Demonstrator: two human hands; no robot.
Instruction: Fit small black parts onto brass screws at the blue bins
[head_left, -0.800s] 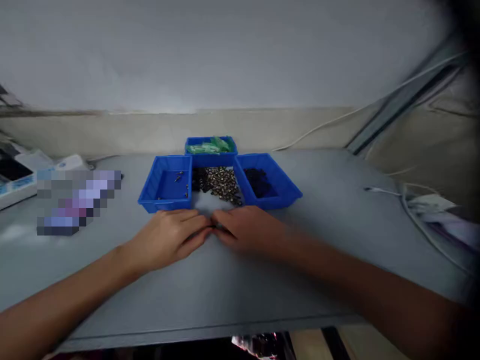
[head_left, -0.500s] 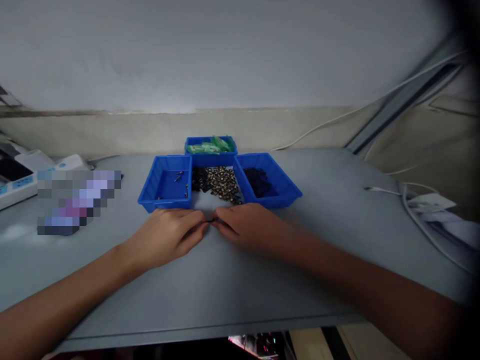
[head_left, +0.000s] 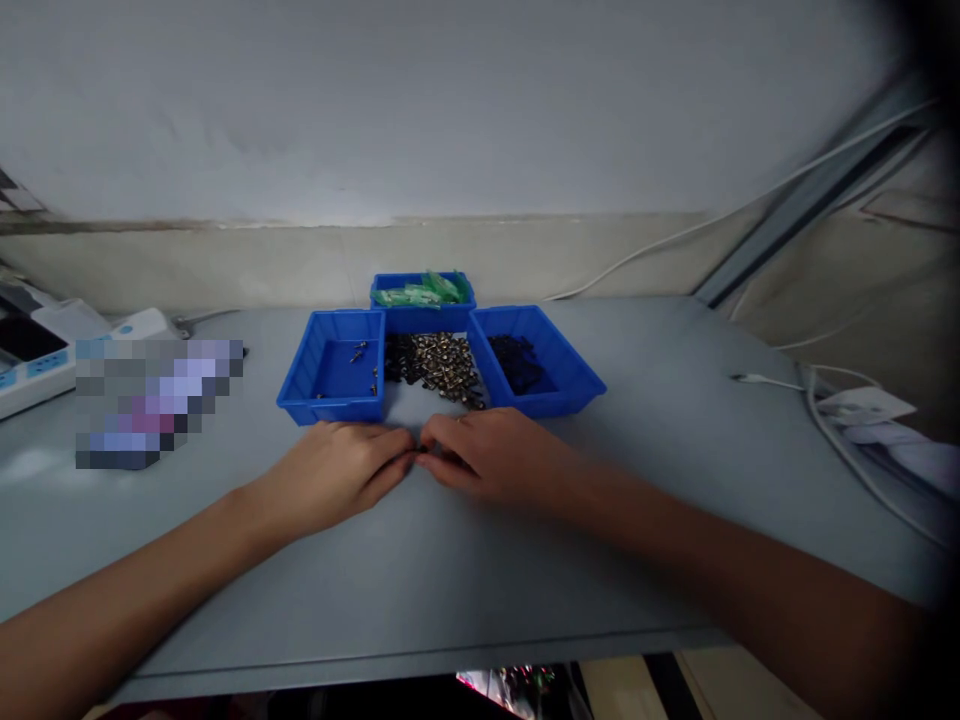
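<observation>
My left hand [head_left: 349,465] is closed in a pinch, thumb and index finger together on a small dark part [head_left: 420,450], mostly hidden by the fingertips. My right hand [head_left: 487,450] meets it from the other side, its fingertips also at that part, with a slight gap between index finger and thumb. Both hands are low over the grey table, just in front of a pile of small brass-coloured and black metal pieces [head_left: 446,365]. Their exact kind is too small to tell.
Around the pile stand a left blue bin [head_left: 330,408] with a few metal pieces, a right blue bin [head_left: 559,402] with black pieces, and a back blue bin [head_left: 424,320] with green plastic packets. A power strip [head_left: 37,370] lies left; cables [head_left: 847,460] lie right.
My right index finger has lifted a little from its thumb, and the right fingertips have shifted slightly left. My left hand is nearly still.
</observation>
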